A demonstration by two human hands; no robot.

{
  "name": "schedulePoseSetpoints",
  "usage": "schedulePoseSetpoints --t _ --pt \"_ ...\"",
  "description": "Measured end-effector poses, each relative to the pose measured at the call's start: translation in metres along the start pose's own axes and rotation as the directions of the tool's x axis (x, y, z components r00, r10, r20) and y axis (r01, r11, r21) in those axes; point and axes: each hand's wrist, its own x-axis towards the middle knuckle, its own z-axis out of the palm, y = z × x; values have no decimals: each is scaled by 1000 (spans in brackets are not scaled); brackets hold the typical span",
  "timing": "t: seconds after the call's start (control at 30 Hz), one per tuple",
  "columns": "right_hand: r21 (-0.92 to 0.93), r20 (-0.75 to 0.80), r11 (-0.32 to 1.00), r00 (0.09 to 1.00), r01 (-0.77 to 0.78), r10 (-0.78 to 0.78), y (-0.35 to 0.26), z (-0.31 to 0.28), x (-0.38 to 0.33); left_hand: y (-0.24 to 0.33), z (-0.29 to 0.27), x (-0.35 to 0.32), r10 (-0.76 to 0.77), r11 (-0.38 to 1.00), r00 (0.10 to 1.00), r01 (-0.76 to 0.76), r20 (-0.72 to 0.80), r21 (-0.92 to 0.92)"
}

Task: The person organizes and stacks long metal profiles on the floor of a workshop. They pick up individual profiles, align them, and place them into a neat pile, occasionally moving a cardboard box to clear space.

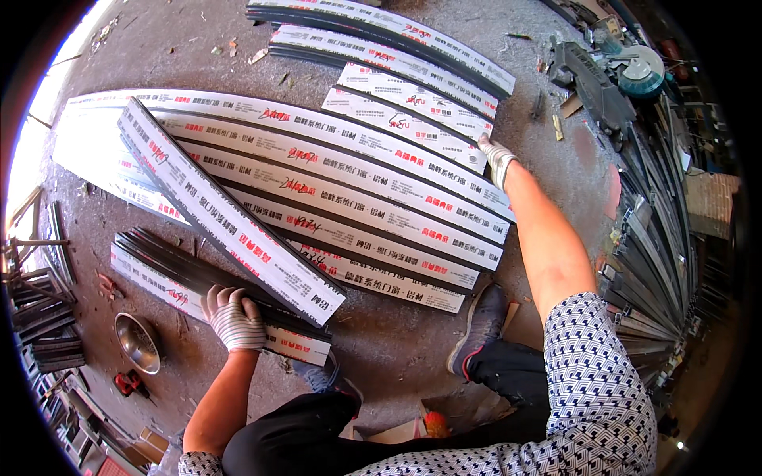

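My left hand (236,319), in a striped glove, lies curled over a bundle of dark metal profiles (163,284) with white printed film, at the lower left. Gloved the same way, my right hand (498,163) has closed at the right end of a short film-covered profile (413,119) at the upper right. Between the hands, several long profiles (333,163) lie side by side on the floor, some with handwritten marks. One loose profile (230,214) rests slantwise across them, its near end close to my left hand. The undersides of my fingers are hidden.
More film-covered profiles (389,36) lie at the top. A metal bowl (137,343) and a red power tool (130,384) stand at the lower left. Dark profiles (659,238) pile up along the right, below a machine with a round teal part (640,73). My shoes (480,321) are near the stack.
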Motion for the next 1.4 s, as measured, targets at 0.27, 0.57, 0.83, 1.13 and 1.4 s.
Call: schedulePoseSetpoints --t 0.27,0.57,0.83,1.13,1.4 --pt "-10 -17 1000 1000 -11 11 -11 2 -26 3 1 1 2 1000 1000 -2 10 3" --pt "-6 38 999 999 -33 34 -26 10 -50 -1 4 2 29 1000 999 -29 -44 4" --pt "78 2 997 1000 -4 3 -19 7 -45 2 4 4 34 999 999 -35 -31 -26" --pt "-102 -37 995 999 25 -29 -15 5 -29 8 -1 5 24 1000 1000 -24 0 -14" --pt "-131 -334 991 941 9 -52 -59 -28 -10 6 -1 5 22 1000 999 -21 24 -9"
